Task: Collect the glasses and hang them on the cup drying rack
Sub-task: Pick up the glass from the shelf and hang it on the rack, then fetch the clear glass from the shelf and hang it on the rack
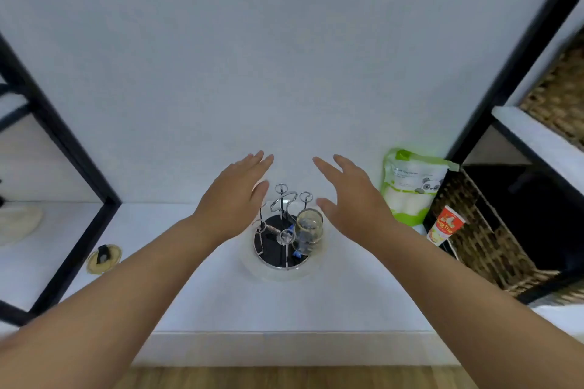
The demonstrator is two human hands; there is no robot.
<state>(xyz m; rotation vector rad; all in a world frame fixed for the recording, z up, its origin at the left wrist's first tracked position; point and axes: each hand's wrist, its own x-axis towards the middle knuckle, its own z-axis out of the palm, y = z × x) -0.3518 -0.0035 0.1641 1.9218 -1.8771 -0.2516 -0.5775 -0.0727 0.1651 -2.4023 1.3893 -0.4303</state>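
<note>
A chrome cup drying rack [282,199] with looped prongs stands on a round black base with a clear tray on the white counter, near the wall. One clear glass [308,232] hangs upside down on a prong at the rack's right side. My left hand [234,196] hovers open just left of the rack and above it, fingers spread toward the wall. My right hand [354,199] hovers open just right of the rack, beside the hung glass. Neither hand holds anything.
A green-and-white pouch [410,186] leans on the wall at the right, with a red-and-white tube [445,226] beside a wicker basket [483,240] in a black shelf unit. A round lid with a black knob [103,258] lies at left by a black frame post [79,249].
</note>
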